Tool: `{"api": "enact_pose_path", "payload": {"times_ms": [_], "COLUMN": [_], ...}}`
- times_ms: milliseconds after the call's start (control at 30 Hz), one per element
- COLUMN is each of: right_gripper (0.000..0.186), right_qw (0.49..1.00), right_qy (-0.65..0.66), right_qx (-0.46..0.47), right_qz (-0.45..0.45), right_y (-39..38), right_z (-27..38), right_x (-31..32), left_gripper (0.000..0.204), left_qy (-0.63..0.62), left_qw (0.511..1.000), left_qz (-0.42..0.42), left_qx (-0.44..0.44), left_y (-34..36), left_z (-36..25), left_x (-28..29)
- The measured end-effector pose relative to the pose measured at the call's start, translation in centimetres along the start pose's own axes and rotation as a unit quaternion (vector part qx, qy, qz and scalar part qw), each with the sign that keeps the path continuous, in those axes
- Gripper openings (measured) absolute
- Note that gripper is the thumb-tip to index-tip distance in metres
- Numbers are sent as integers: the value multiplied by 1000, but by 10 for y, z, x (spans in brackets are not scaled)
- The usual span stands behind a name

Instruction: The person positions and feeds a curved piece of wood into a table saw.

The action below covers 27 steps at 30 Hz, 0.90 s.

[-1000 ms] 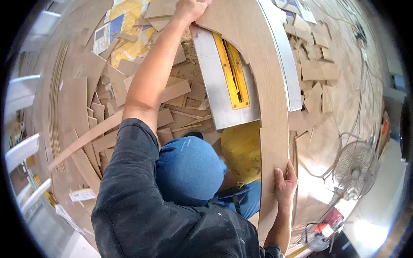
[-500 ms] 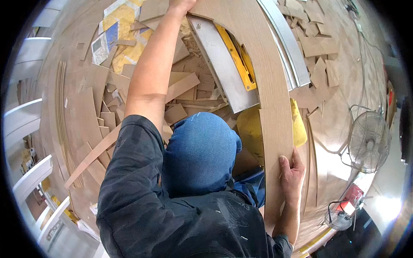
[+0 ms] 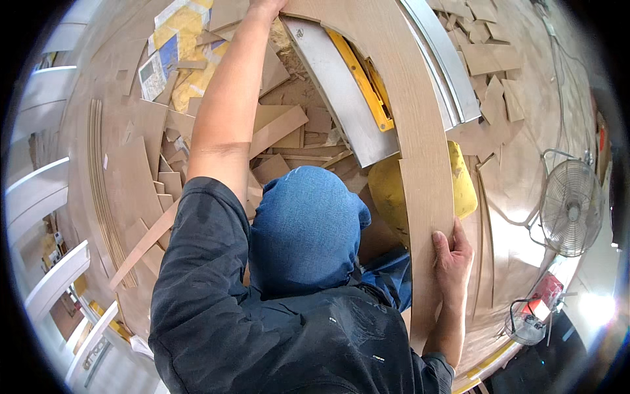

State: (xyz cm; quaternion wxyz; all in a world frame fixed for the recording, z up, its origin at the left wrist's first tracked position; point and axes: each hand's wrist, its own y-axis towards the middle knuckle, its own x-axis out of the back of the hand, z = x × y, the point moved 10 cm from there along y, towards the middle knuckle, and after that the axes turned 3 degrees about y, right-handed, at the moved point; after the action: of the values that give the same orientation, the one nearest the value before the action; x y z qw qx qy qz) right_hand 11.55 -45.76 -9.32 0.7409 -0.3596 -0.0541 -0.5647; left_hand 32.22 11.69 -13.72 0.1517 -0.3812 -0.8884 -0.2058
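I grip a long light-brown wooden board (image 3: 423,184) with a curved cut-out along its upper left side. My left hand (image 3: 268,6), partly cut off at the top edge, is closed on its far end. My right hand (image 3: 453,256) holds its near right edge, thumb and fingers against it. Under the board lies a metal saw table (image 3: 318,79) with a yellow insert (image 3: 351,75). A yellow plastic piece (image 3: 462,177) shows on both sides of the board. My denim-covered knee (image 3: 305,230) is bent between my arms.
Wooden offcuts (image 3: 275,131) litter the floor (image 3: 111,79), with yellow scraps (image 3: 184,59) at upper left and long strips (image 3: 105,197) at left. Metal rails (image 3: 453,72) lie right of the board. A floor fan (image 3: 567,203), cables (image 3: 558,79) and a red object (image 3: 548,289) are farther right. White frames (image 3: 49,276) stand left.
The board and both my hands have shifted in view: the near end and my right hand up and rightward, my left hand left and up out of frame partly. The saw table also appears higher.
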Motion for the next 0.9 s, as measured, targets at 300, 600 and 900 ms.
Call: {"api": "enact_pose_path", "payload": {"times_ms": [300,600,900], "right_gripper": [54,50,52], "right_qw": [1000,999,999], "right_qy": [4,-28,-48], "right_qx": [-27,16,23], "right_qz": [2,2,2], "right_y": [1,9,15], "right_z": [-6,-4,-19], "right_x": [-5,-11,-13], "left_gripper": [65,62,63], "left_qy": [-6,-12,6], "left_qw": [999,1000,1000], "left_qz": [-4,-10,-22], "left_qx": [34,21,2], "left_y": [2,4,0], "left_z": [8,6,-5], "left_x": [-3,-3,-3]}}
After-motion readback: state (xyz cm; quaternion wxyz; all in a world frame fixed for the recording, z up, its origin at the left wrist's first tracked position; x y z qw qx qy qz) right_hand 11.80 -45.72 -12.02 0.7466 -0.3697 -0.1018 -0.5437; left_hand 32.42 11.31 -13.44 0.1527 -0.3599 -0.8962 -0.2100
